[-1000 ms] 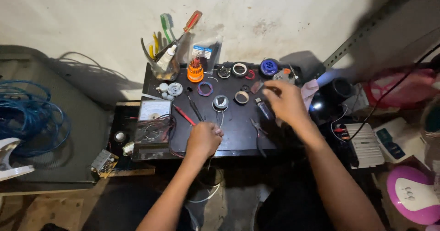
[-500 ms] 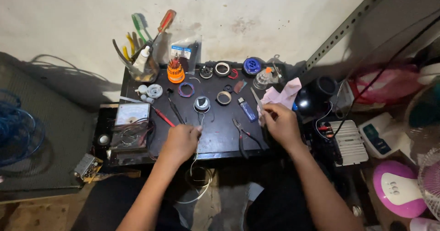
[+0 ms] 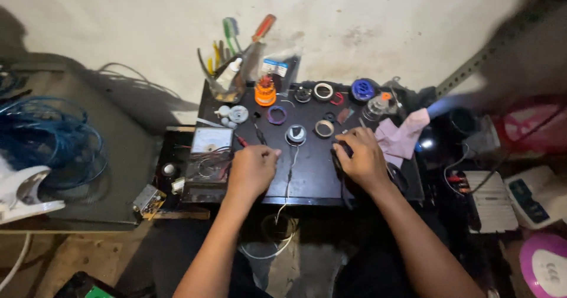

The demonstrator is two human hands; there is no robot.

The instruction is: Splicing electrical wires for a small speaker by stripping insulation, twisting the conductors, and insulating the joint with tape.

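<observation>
My left hand [image 3: 253, 169] rests on the black tabletop [image 3: 310, 180] with its fingers curled into a loose fist. A red probe [image 3: 241, 140] lies just beyond its knuckles and runs toward it. My right hand [image 3: 361, 156] is closed over a small dark tool [image 3: 344, 150] near the table's right side; most of the tool is hidden under the fingers. Between the hands, a small round metal part [image 3: 295, 134] trails a thin wire [image 3: 288, 177] over the table's front edge.
A cup of screwdrivers [image 3: 233, 76], an orange spool [image 3: 265, 92], tape rolls [image 3: 323, 90] and a blue spool [image 3: 362, 89] line the back. An analogue meter [image 3: 211, 140] sits at left, a pink cloth [image 3: 401, 135] at right. Blue cable coils [image 3: 47, 144] lie far left.
The view has shifted and drawn closer. My right hand has come down from the back row onto the dark tool. My left hand has stayed curled on the table.
</observation>
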